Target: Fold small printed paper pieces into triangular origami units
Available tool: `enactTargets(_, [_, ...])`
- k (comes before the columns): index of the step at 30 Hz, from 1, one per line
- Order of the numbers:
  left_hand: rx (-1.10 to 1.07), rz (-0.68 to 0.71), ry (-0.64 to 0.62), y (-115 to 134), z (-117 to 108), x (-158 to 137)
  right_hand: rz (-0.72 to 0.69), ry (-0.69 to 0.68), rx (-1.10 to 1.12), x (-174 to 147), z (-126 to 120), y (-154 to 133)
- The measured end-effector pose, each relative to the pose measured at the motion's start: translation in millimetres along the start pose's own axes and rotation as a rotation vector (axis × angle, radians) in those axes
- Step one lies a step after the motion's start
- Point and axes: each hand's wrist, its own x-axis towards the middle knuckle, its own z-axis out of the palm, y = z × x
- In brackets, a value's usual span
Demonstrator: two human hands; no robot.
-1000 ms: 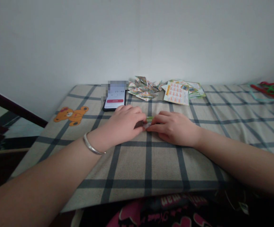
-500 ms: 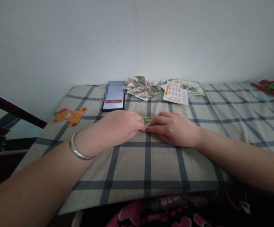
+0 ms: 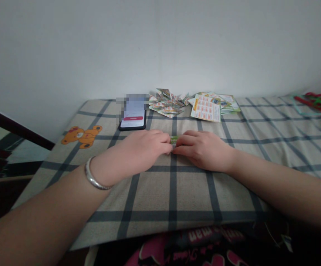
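Between my fingertips lies a small piece of printed paper (image 3: 173, 140), green along its far edge and mostly covered by my hands. My left hand (image 3: 146, 149), a silver bangle on its wrist, pinches the paper's left side with bent fingers. From the right, my right hand (image 3: 200, 149) grips the other side, its thumb and fingertips nearly meeting the left ones. Both hands rest low on the checked tablecloth (image 3: 155, 192). How the paper is folded underneath cannot be seen.
Behind my hands sit a phone (image 3: 133, 114) with a lit screen, a pile of folded paper pieces (image 3: 167, 105) and a stack of printed cards (image 3: 207, 109). A bear picture (image 3: 83, 136) lies at left. Red and green strips (image 3: 320, 103) are at far right, a wall (image 3: 160, 48) behind.
My left hand has shifted slightly right, toward my right hand. Less of the green paper shows between the fingers now. The right hand has hardly moved.
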Motion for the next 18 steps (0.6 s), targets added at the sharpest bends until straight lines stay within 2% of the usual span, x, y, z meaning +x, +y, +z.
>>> enactTargets(10, [-0.149,-0.060,-0.036,-2,-1,-2,-0.002,-0.024,0.075,-4,-3,6])
enactTargets(18, [-0.101,-0.088,-0.022,0,-3,-3,0.016,-0.039,0.237,-11,-8,17])
